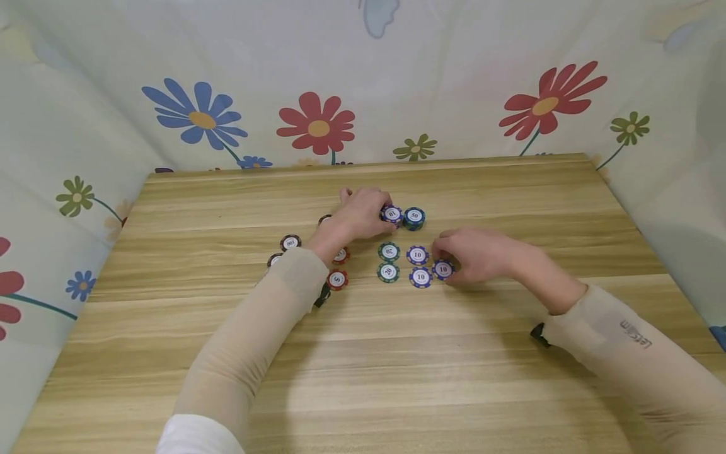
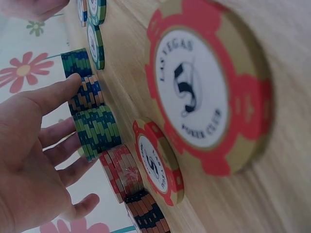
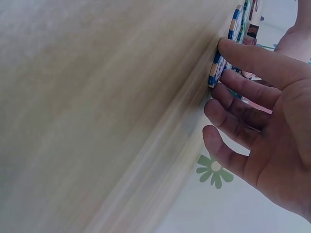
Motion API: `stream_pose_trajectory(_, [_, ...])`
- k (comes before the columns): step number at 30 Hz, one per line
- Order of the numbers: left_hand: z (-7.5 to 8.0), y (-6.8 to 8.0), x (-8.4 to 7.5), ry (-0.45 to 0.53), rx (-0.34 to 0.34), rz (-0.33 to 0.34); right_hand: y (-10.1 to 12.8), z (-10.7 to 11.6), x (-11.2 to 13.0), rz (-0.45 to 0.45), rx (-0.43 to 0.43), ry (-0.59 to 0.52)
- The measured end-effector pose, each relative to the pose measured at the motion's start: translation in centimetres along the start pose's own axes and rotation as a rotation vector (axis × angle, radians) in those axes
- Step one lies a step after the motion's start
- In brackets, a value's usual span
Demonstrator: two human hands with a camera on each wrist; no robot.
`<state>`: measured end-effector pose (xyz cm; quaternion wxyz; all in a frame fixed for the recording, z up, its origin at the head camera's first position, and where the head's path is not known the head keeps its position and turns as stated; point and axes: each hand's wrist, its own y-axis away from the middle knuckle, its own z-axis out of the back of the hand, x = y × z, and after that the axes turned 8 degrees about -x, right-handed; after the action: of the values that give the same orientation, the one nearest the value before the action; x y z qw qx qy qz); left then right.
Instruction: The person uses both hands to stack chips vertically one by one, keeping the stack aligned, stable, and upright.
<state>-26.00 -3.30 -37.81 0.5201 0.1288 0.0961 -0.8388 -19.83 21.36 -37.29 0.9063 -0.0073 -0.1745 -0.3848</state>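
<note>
Now the left hand [image 1: 360, 211] rests its straight fingers [image 2: 53, 94] against the blue-and-orange chip stack [image 1: 391, 215] beside the green stack [image 1: 414, 218] on the counter [image 1: 510, 378]. Nearer, the right hand [image 1: 476, 253] touches a flat blue 10 chip [image 1: 443, 270] with relaxed fingers [image 3: 252, 60]. Sorting by colour seems midway; next, that chip likely needs a pinch.

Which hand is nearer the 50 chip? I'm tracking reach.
Left. The left hand is beside the 50 chip, touching its neighbour; the right hand is nearer the camera.
</note>
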Motion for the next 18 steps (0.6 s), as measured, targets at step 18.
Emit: stream_pose_trajectory(18, [0.00, 0.03, 0.15, 0.009, 0.013, 0.007, -0.25, 0.41, 0.05, -0.024, -0.090, -0.011])
